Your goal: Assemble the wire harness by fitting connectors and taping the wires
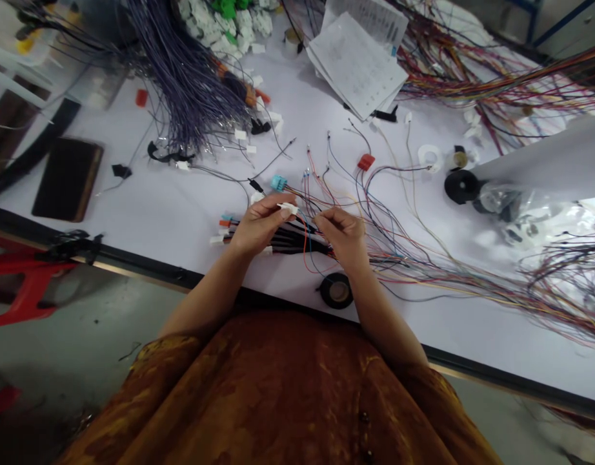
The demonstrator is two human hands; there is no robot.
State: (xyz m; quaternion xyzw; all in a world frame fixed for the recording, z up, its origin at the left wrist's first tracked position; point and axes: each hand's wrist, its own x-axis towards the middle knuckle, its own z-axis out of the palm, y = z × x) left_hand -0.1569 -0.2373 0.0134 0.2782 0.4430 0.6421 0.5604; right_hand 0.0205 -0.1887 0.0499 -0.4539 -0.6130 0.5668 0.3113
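My left hand pinches a small white connector between thumb and fingertips. Orange and blue wires run from that connector towards the right. My right hand is closed just beside it, its fingertips pressed together at the thin wires; which wire they grip is too small to tell. A light-blue connector lies on the table just beyond my left hand. Under both hands pass black-sleeved cables, with white and orange connector ends at the left. A black tape roll lies near the table edge, below my right hand.
Purple wires are heaped at the back left, beside white connectors. Papers lie at the back. A long wire bundle stretches right. A dark phone-like object lies at the left, and a red stool stands below.
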